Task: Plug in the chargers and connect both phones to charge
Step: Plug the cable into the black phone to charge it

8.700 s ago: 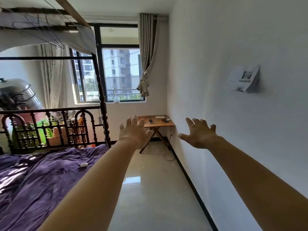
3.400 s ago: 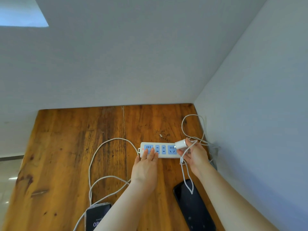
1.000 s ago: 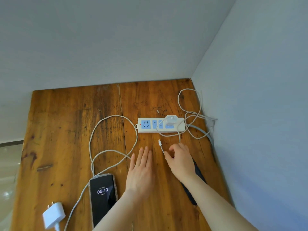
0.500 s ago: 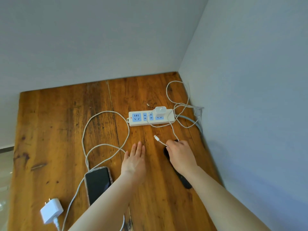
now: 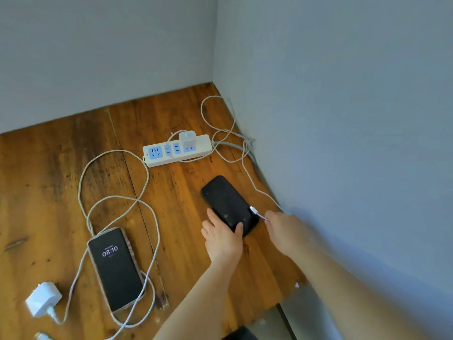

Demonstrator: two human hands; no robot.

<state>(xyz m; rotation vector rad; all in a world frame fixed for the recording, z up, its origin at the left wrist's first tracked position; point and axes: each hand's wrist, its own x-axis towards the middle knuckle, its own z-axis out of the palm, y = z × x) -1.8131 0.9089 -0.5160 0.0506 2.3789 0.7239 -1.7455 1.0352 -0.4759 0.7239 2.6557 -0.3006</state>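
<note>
While our left grip (image 5: 221, 235) grasps the black phone (image 5: 226, 203) on the desk (image 5: 186, 192), our right grip (image 5: 285, 229) pinches the cable plug (image 5: 255, 211) beside it

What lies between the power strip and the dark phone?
In the head view, only bare wooden table separates the power strip from the dark phone.

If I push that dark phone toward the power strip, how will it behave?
The dark phone lies flat on the wooden table, so it will likely slide, not tip. It looks rigid and glossy, perhaps slippery. The left hand steadying its near end should limit twisting.
</note>
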